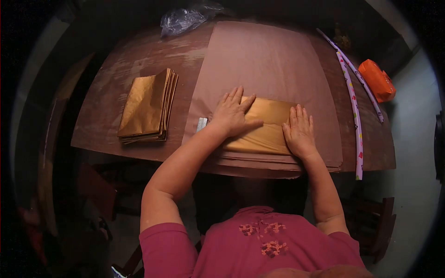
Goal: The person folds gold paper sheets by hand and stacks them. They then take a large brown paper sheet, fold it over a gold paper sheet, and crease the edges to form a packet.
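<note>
A folded sheet of gold paper (268, 125) lies near the front of a stack of large pinkish-brown sheets (264, 55). Across its left end rests my left hand (235, 113), palm down with the fingers spread and the thumb pointing inward over the gold surface. My right hand (300, 132) lies flat along the right end, fingers stretched away from me. Faint creases run over the gold paper between the two hands. Beside my left wrist, a small whitish object (201, 124) sits on the large sheets.
To the left, a pile of folded gold paper (146, 104) rests on the wooden table (111, 74). Clear crumpled plastic (183, 21) lies at the far edge. Two patterned lilac strips (354, 109) and an orange packet (378, 81) are on the right. Chairs (371, 222) stand below.
</note>
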Action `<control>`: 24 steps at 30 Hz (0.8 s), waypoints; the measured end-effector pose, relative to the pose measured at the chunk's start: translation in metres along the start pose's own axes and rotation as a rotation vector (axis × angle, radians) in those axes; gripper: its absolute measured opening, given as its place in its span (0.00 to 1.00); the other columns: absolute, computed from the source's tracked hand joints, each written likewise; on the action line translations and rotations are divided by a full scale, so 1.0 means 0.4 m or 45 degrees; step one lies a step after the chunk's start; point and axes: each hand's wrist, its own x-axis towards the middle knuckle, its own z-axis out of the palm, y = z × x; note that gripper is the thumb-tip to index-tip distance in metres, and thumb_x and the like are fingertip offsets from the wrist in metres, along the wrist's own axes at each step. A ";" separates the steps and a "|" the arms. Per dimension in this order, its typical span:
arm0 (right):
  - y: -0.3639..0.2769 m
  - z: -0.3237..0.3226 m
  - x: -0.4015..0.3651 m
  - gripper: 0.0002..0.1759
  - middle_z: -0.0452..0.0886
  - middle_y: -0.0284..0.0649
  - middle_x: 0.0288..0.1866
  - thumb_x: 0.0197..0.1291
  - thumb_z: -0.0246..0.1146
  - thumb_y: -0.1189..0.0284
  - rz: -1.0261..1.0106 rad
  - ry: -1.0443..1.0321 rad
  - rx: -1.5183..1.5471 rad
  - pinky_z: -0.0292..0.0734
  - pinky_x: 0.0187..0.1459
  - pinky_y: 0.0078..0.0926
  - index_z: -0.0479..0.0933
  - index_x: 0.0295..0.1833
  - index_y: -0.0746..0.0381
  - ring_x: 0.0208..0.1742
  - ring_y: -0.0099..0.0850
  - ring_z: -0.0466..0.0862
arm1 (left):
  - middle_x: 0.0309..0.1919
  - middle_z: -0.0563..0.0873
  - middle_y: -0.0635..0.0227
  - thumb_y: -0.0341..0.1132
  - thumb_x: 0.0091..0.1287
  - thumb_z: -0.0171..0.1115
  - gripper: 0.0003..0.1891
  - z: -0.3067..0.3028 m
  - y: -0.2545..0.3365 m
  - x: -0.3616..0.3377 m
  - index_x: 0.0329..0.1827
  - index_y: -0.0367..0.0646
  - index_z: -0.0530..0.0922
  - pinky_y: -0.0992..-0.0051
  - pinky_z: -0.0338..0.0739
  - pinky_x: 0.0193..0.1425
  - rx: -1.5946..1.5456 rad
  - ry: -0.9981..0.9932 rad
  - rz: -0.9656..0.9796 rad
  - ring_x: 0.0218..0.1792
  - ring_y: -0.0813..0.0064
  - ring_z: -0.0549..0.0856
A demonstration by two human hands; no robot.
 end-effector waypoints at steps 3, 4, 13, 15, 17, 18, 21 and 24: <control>0.006 0.006 -0.007 0.38 0.54 0.55 0.83 0.74 0.49 0.53 0.014 -0.022 0.001 0.43 0.80 0.55 0.57 0.80 0.66 0.83 0.51 0.53 | 0.80 0.55 0.42 0.75 0.62 0.53 0.50 0.009 0.000 0.001 0.82 0.53 0.60 0.58 0.46 0.84 0.042 0.028 0.002 0.82 0.49 0.53; 0.007 0.008 -0.004 0.38 0.55 0.55 0.82 0.74 0.49 0.53 0.002 0.015 0.004 0.43 0.80 0.55 0.57 0.80 0.66 0.83 0.51 0.53 | 0.80 0.55 0.41 0.75 0.62 0.53 0.50 0.011 0.001 0.000 0.82 0.53 0.60 0.58 0.46 0.84 0.040 0.039 0.004 0.82 0.49 0.53; 0.001 0.008 0.005 0.37 0.53 0.54 0.83 0.75 0.47 0.52 0.026 0.006 -0.049 0.42 0.81 0.52 0.56 0.80 0.64 0.84 0.48 0.52 | 0.82 0.48 0.45 0.68 0.73 0.43 0.42 -0.030 0.007 0.033 0.84 0.53 0.53 0.51 0.35 0.84 -0.011 -0.187 -0.114 0.84 0.52 0.45; 0.007 0.018 0.005 0.38 0.56 0.53 0.82 0.73 0.49 0.51 0.016 0.051 0.020 0.43 0.80 0.53 0.59 0.79 0.65 0.83 0.49 0.53 | 0.83 0.49 0.49 0.61 0.76 0.43 0.38 -0.017 0.085 0.012 0.84 0.51 0.53 0.53 0.36 0.84 0.013 0.063 0.009 0.84 0.54 0.46; 0.011 0.024 0.002 0.38 0.56 0.53 0.83 0.73 0.48 0.51 0.017 0.049 0.003 0.43 0.80 0.53 0.59 0.79 0.65 0.83 0.49 0.53 | 0.82 0.54 0.50 0.52 0.77 0.43 0.34 0.012 0.198 -0.024 0.82 0.43 0.56 0.54 0.40 0.84 0.052 0.116 0.117 0.83 0.56 0.51; 0.009 0.027 0.004 0.38 0.56 0.52 0.83 0.74 0.48 0.51 0.014 0.058 -0.021 0.43 0.80 0.52 0.59 0.79 0.64 0.83 0.48 0.53 | 0.81 0.55 0.50 0.51 0.77 0.42 0.34 0.035 0.240 -0.036 0.81 0.40 0.57 0.54 0.41 0.84 0.036 0.112 0.135 0.82 0.55 0.52; 0.016 0.033 0.008 0.38 0.56 0.52 0.82 0.74 0.48 0.51 0.006 0.052 -0.035 0.44 0.80 0.52 0.59 0.79 0.64 0.83 0.48 0.53 | 0.80 0.58 0.48 0.50 0.77 0.41 0.34 0.098 0.293 -0.057 0.79 0.36 0.59 0.54 0.43 0.84 -0.078 0.129 0.001 0.82 0.55 0.55; 0.017 0.041 0.006 0.37 0.57 0.52 0.82 0.73 0.49 0.51 -0.018 0.112 -0.007 0.44 0.80 0.54 0.60 0.79 0.65 0.83 0.48 0.54 | 0.80 0.58 0.47 0.52 0.77 0.43 0.35 0.122 0.278 -0.073 0.79 0.36 0.59 0.53 0.44 0.83 -0.189 0.188 -0.038 0.82 0.54 0.55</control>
